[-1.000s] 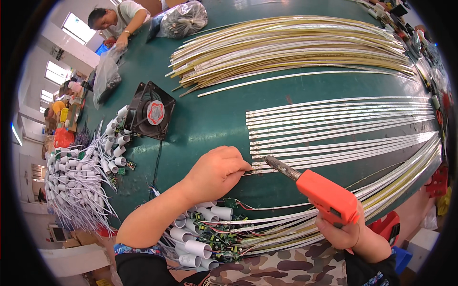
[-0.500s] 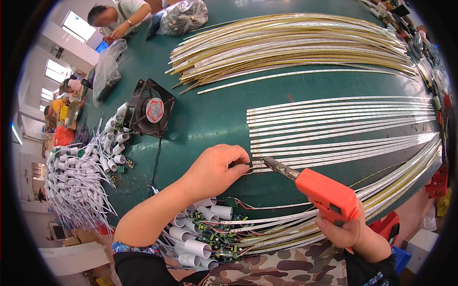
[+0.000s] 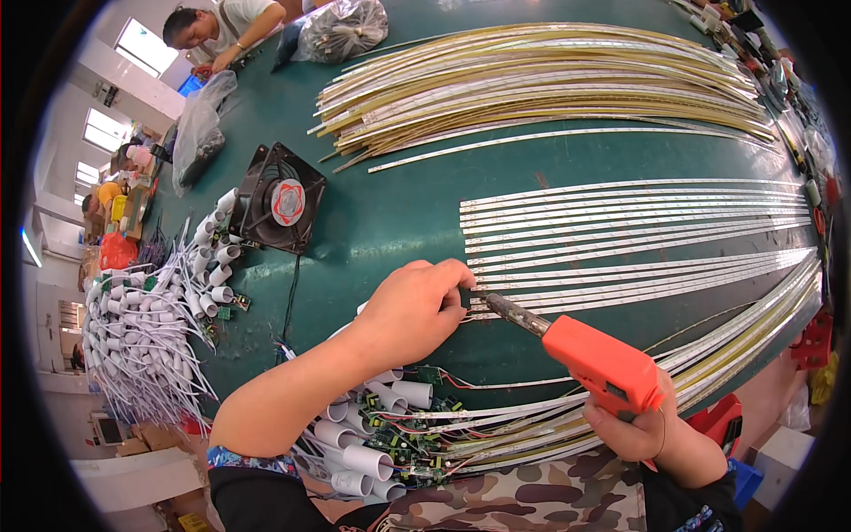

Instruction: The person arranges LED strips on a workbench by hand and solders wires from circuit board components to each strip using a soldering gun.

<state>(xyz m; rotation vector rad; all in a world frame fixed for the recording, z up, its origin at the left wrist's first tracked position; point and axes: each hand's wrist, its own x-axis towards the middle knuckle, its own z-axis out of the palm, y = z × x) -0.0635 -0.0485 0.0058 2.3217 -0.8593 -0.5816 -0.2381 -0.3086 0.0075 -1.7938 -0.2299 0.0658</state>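
Several strips (image 3: 505, 410) carry wired boards (image 3: 431, 375); most laid-out strips (image 3: 638, 210) show none. Right grip (image 3: 634, 434) clasps soldering gun (image 3: 603, 362); left grip (image 3: 421, 306): closure unclear.

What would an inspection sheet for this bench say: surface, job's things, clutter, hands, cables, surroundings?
Surface: green table, visible between the piles.
Job's things: silver strips laid side by side; red soldering gun, tip at their left ends, contact unclear.
Clutter: black fan; heap of white tubes at left; large strip pile at the far side; plastic bag.
Hands: left hand at the silver strips' left ends, grip unclear; right hand grips the soldering gun.
Cables: black cord below the fan; white wires among the tubes.
Surroundings: another person at upper left; window beyond.
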